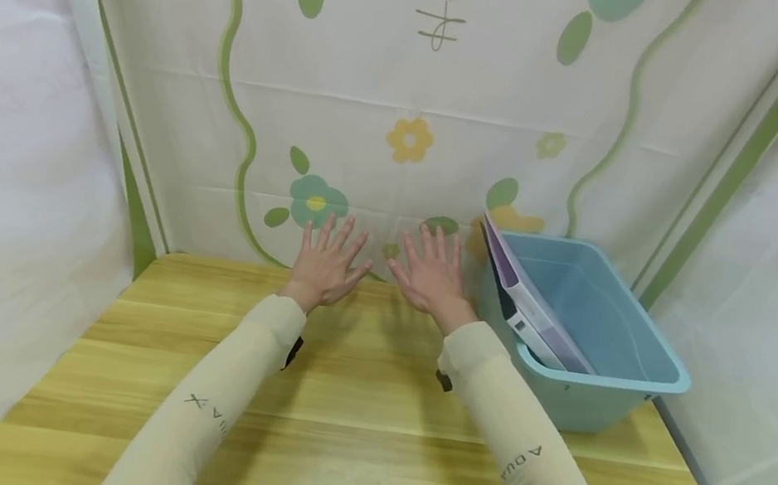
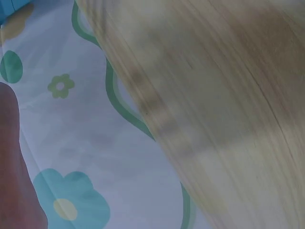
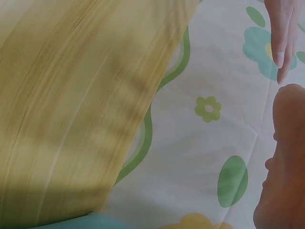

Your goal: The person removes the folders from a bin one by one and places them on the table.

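In the head view, the left hand (image 1: 327, 267) and right hand (image 1: 433, 277) reach side by side toward the far edge of the wooden tabletop (image 1: 357, 456), each grip spread wide with fingers straight and nothing held. To the right of the right hand stands a blue basket (image 1: 575, 409), purple-and-white folders (image 1: 538, 303) leaning inside against its left side. Behind hangs a flowered cloth (image 1: 487, 90). The left wrist view shows part of a hand at the left, beside the cloth. In the right wrist view, fingertips point down at the far right, above the near hand; the basket's rim crosses the bottom.
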A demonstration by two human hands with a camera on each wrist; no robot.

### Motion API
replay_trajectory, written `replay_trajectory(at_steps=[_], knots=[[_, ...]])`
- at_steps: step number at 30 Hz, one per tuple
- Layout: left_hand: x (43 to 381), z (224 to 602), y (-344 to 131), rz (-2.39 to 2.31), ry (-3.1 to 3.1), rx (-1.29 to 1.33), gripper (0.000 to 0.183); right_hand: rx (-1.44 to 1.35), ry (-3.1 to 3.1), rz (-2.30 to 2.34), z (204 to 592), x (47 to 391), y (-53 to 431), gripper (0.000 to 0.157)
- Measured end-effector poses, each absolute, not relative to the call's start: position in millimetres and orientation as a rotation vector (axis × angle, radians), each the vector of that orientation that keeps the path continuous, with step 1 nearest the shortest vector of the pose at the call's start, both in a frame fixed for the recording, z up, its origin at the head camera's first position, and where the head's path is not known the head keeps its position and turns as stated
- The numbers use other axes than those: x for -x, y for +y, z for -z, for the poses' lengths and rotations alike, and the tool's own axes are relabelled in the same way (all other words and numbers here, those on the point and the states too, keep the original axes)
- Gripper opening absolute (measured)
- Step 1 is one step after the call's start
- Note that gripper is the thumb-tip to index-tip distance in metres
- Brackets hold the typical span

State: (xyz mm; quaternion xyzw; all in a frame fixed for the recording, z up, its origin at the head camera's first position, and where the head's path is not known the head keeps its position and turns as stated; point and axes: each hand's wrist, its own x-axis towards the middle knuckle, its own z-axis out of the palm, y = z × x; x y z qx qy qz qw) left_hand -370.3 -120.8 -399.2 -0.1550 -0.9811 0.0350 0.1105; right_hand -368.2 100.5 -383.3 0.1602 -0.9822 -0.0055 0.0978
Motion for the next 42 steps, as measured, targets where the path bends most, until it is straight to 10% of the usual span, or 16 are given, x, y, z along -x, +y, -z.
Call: replay_trajectory(at_steps=[42], knots=[[350,411,-125,0.050,-2.850,0.496,0.071,-0.557,-2.873,0.001,397,341,115,0.068]])
